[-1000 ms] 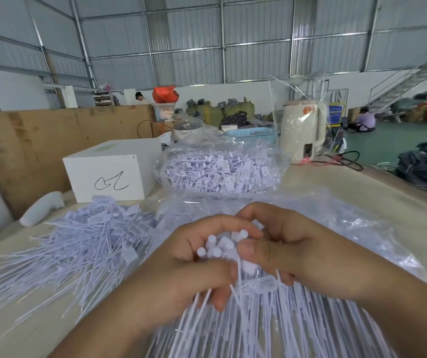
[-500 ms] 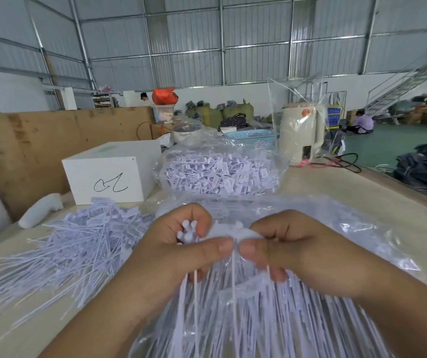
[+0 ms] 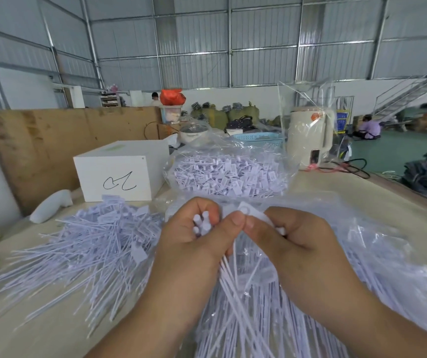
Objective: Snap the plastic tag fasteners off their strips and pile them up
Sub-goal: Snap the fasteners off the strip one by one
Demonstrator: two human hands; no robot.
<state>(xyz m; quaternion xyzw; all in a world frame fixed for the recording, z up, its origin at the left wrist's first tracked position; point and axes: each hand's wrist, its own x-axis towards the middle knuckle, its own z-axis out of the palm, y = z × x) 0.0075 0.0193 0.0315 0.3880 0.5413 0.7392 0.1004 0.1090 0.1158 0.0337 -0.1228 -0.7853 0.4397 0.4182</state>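
Note:
My left hand (image 3: 194, 244) grips a bunch of white tag fasteners (image 3: 201, 225), their round heads poking up between its fingers and their thin tails hanging down. My right hand (image 3: 292, 244) pinches a flat white strip (image 3: 252, 214) at the top of that bunch, thumb tip against my left thumb. A loose pile of separated fasteners (image 3: 91, 244) lies on the table to the left. Under and to the right of my hands spreads a clear plastic bag of fasteners (image 3: 362, 267).
A second clear bag full of fasteners (image 3: 230, 174) sits behind my hands. A white box (image 3: 122, 171) stands at the back left, a white tool (image 3: 49, 205) beside it. A cream kettle (image 3: 309, 140) in plastic stands at the back right. The table's right edge (image 3: 401, 187) runs diagonally.
My hands have drawn slightly apart at the top of the bunch. The right hand now lifts a flat strip clear of the heads held in the left hand.

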